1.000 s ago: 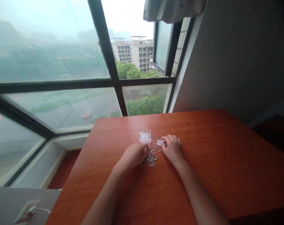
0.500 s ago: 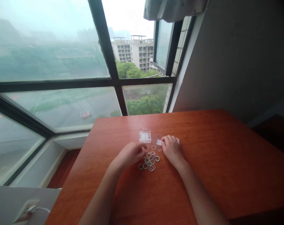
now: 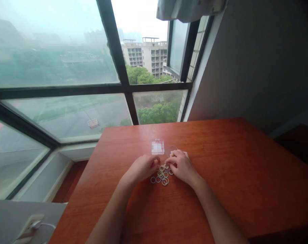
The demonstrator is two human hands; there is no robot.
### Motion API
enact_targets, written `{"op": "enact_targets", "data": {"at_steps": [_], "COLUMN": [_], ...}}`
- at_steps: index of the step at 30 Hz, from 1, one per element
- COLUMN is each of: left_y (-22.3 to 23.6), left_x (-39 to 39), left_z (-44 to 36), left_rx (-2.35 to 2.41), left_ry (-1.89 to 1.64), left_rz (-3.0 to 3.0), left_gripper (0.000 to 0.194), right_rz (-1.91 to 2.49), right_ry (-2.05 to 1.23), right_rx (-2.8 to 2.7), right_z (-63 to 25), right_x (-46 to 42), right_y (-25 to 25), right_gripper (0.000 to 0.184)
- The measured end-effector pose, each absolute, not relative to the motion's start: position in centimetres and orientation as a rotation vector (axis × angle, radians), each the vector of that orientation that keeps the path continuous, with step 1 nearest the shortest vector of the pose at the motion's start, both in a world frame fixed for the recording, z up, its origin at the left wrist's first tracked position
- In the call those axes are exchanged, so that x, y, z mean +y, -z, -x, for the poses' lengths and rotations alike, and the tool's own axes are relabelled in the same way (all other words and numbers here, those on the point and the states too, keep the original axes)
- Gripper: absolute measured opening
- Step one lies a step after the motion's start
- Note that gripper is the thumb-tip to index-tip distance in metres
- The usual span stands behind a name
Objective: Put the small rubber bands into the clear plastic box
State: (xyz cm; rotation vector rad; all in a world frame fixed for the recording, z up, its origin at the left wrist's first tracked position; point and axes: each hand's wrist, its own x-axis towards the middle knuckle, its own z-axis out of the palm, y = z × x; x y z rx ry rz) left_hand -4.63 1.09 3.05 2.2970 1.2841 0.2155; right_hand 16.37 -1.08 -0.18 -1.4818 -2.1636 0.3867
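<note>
A small heap of several pale rings [image 3: 161,176] lies on the reddish wooden table [image 3: 232,169]. My left hand [image 3: 141,168] rests at the heap's left edge with its fingers curled toward the rings. My right hand [image 3: 182,166] sits at the heap's right, its fingertips pinched together over the top rings; what it grips is too small to make out. A small clear plastic box [image 3: 157,147] stands just beyond the hands. A clear lid-like piece [image 3: 170,149] lies beside the box, partly hidden by my right hand.
The table butts against a large window [image 3: 67,84] on the left and far side, and a grey wall [image 3: 258,61] on the right. A white socket with a plugged-in cable [image 3: 32,226] is at the lower left.
My right hand has moved left and down from the clear piece onto the rings. My left hand pulled back a little, uncovering more of the heap.
</note>
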Motion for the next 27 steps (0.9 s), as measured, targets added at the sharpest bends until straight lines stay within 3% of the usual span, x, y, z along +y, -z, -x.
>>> {"op": "enact_targets", "data": {"at_steps": [8, 16, 21, 27], "left_y": [-3.5, -3.6, -3.0, -2.4], "left_x": [0.9, 0.9, 1.8, 2.0], "left_z": [4.7, 4.5, 4.6, 4.3], "left_rx": [1.262, 1.252, 1.528, 1.589], "left_ry": [-0.140, -0.210, -0.345, -0.265], "left_rz": [-2.262, -2.275, -2.335, -2.424], "left_gripper": [0.020, 0.020, 0.031, 0.026], "right_rz": [1.807, 1.880, 1.851, 1.863], "right_ry": [-0.391, -0.331, -0.271, -0.282], "right_rx": [-1.937, -1.978, -1.981, -1.961], "right_z": [-18.4, -17.9, -16.8, -16.1], "right_x": [-0.9, -0.8, -0.5, -0.4], "right_y": [0.4, 0.6, 1.0, 0.9], "right_gripper": [0.028, 0.008, 0.009, 0.009]}}
